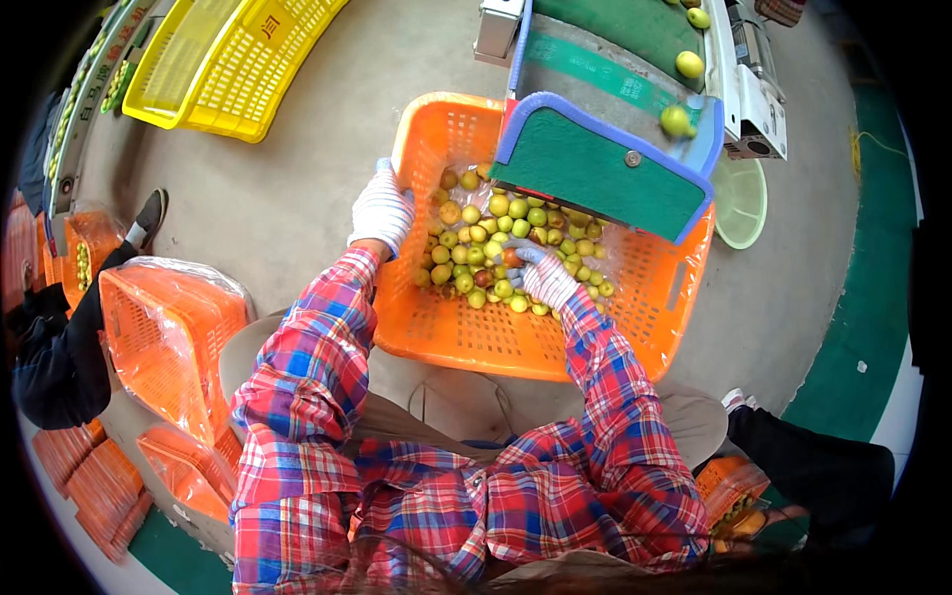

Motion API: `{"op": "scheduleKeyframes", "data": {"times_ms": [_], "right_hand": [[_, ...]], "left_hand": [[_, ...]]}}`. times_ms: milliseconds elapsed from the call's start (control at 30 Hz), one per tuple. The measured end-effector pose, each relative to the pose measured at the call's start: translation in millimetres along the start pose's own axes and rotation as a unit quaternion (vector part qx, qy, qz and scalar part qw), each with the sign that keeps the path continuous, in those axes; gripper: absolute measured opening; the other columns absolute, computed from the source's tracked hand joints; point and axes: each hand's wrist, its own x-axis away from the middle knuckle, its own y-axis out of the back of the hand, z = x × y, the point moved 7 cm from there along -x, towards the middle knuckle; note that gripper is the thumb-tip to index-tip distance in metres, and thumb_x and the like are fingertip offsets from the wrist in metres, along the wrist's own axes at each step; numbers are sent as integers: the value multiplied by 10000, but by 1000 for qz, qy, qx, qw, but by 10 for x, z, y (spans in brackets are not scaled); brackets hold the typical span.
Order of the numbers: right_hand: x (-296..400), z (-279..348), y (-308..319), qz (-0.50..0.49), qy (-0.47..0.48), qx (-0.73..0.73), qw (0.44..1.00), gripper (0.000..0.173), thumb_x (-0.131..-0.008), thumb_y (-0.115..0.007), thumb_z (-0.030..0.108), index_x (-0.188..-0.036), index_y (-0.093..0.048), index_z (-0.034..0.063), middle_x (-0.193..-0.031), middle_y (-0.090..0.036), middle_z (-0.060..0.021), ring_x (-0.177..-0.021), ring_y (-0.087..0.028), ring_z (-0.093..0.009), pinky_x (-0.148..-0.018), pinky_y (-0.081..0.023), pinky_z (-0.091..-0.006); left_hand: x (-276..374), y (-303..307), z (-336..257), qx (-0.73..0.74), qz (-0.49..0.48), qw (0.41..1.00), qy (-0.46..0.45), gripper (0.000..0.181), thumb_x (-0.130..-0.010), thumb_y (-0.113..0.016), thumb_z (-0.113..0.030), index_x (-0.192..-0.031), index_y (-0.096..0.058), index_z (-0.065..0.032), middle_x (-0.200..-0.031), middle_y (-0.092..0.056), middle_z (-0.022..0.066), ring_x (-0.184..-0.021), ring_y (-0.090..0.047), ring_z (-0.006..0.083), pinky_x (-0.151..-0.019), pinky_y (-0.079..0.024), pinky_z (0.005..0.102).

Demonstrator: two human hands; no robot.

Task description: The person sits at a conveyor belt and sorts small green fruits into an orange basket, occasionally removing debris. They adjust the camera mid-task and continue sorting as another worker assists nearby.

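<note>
My left hand (383, 207), in a striped white glove, grips the left rim of an orange plastic crate (468, 342). Clear plastic film lines the crate, and yellow-green jujube-like fruits (476, 234), some with brown patches, lie heaped in it. Reaching into the heap, my right hand (549, 277), gloved alike with bluish fingertips, has its fingers around a reddish-brown fruit (513, 257). Above the crate's far right part hangs the green end flap (595, 163) of a conveyor chute, hiding some fruits. One blurred fruit (675, 120) is on the chute behind the flap.
A yellow crate (230, 67) stands at upper left. Film-wrapped orange crates (175, 335) are stacked to my left, near another person's leg (67, 357). A pale green basin (742, 201) sits right of the chute. Another person's dark-clad leg (811, 461) is at lower right.
</note>
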Motion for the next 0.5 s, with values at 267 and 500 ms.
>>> {"op": "scheduleKeyframes", "data": {"times_ms": [267, 500], "right_hand": [[164, 62, -285, 43, 8, -82, 996, 188, -894, -584, 199, -989, -602, 37, -841, -610, -75, -604, -551, -179, -470, -452, -265], [200, 82, -768, -5, 195, 846, 496, 253, -856, -565, 298, -975, -668, 99, -1007, -637, -121, -933, -605, -326, -838, -476, -444]], "left_hand": [[-33, -51, -14, 3, 10, 1000, -15, 368, -820, -580, -183, -1130, -460, -23, -966, -636, 242, -911, -609, 408, -792, -487, 472], [-25, -18, 70, -11, 9, 1000, -1, 395, -817, -580, -178, -1156, -463, -15, -966, -638, 242, -929, -609, 398, -811, -484, 469]]}}
